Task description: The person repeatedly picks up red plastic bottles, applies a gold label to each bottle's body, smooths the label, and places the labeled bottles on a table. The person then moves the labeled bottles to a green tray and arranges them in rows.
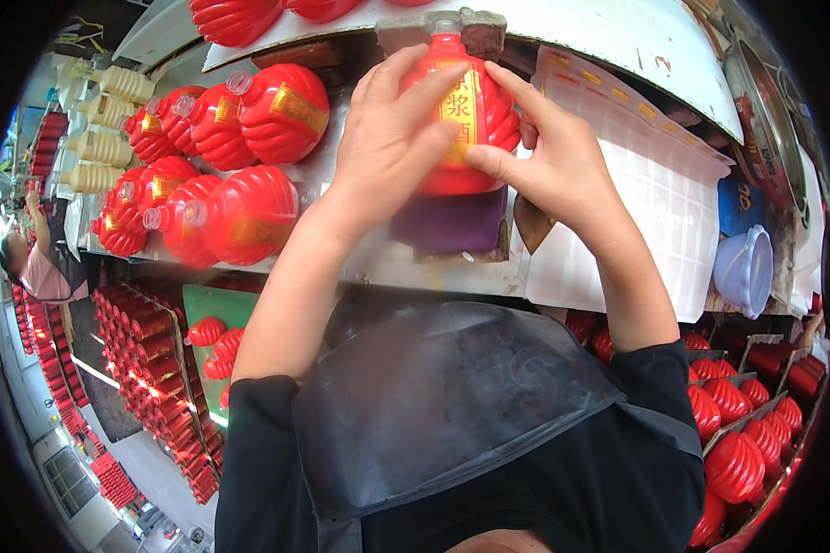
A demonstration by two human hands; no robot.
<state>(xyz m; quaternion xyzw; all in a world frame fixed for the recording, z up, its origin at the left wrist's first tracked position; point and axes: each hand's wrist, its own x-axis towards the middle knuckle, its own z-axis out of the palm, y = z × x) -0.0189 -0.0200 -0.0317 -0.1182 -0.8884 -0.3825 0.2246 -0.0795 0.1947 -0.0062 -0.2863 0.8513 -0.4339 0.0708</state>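
A red ribbed bottle point(503, 115) with a clear neck stands on a purple pad point(452, 221) at the bench's middle, its top towards a brown block point(482, 35). On its front is a yellow label point(470, 103) with red writing. My left hand point(378, 138) lies along the bottle's left side, its fingers stretched over the label and slightly blurred. My right hand point(558, 152) grips the right side, thumb at the label's lower edge and forefinger reaching up near the neck. Part of the label is hidden by the left fingers.
Several labelled red bottles point(284, 115) stand at the left, before cream bottles point(101, 147). A translucent sheet point(618, 212) with yellow labels lies at right, near a pale blue bucket point(745, 272). Crates of red bottles point(736, 465) flank me below. Another person point(51, 267) is at far left.
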